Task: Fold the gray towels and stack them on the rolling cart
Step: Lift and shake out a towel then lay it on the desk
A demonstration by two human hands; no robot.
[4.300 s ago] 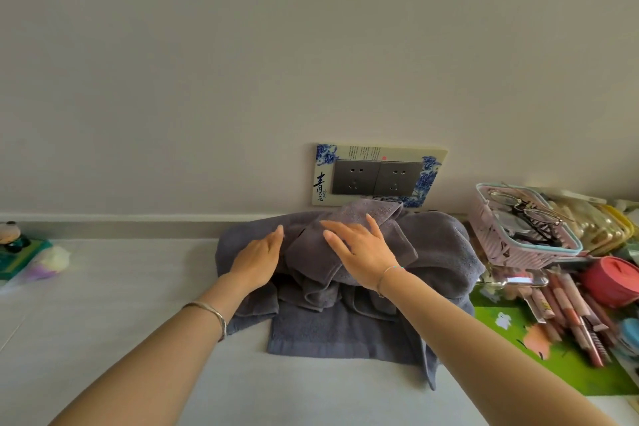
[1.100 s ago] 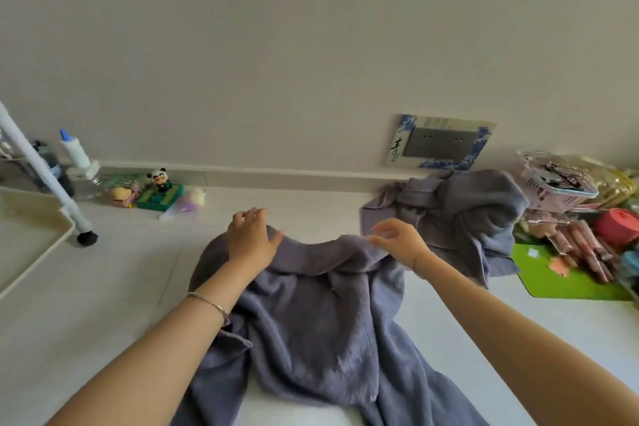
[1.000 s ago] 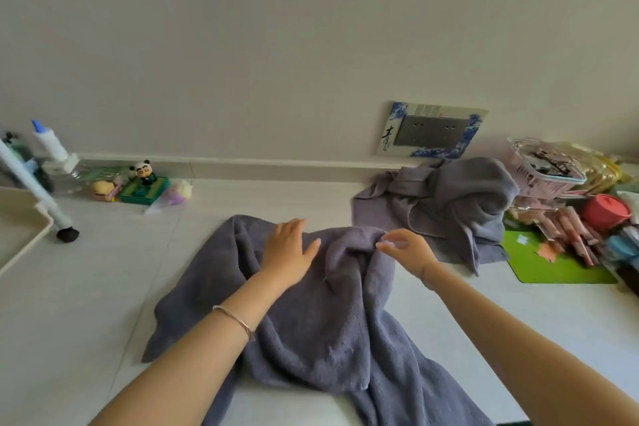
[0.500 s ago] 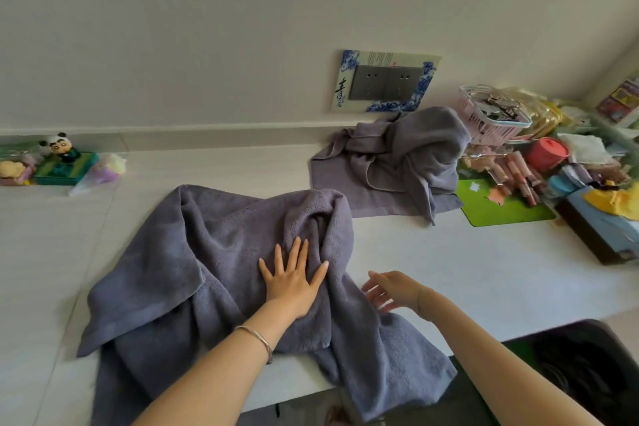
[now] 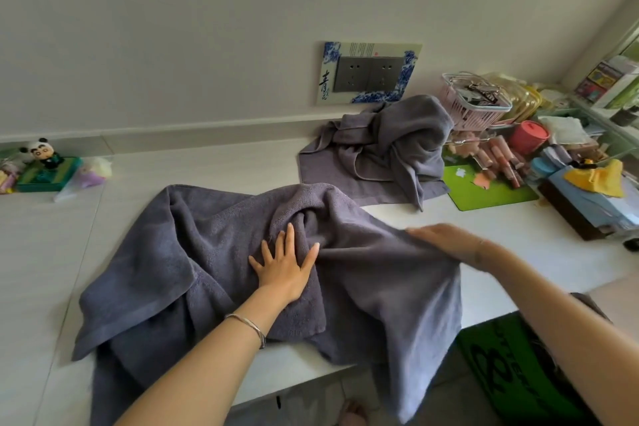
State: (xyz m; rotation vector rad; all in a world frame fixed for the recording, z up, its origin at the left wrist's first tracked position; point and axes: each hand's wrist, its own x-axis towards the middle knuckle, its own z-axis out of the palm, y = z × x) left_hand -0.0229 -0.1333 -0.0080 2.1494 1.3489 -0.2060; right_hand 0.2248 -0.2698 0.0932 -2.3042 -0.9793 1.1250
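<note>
Pinning the gray towel [image 5: 214, 252] flat under our left hand [image 5: 283, 266], fingers spread: why?

So it cannot slide while our right hand [image 5: 446, 240], blurred, grip unclear, draws the edge beside it taut.

Gray towel [image 5: 207, 252] rumpled, one end hanging; second towel [image 5: 397, 145] bunched, perhaps knotted.

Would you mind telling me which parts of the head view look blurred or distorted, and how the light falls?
Head view: the right hand is smeared by motion; the left hand, flat on the spread gray towel, is sharp; the wide lens bows the back ledge; light is soft and even, no glare.
</note>
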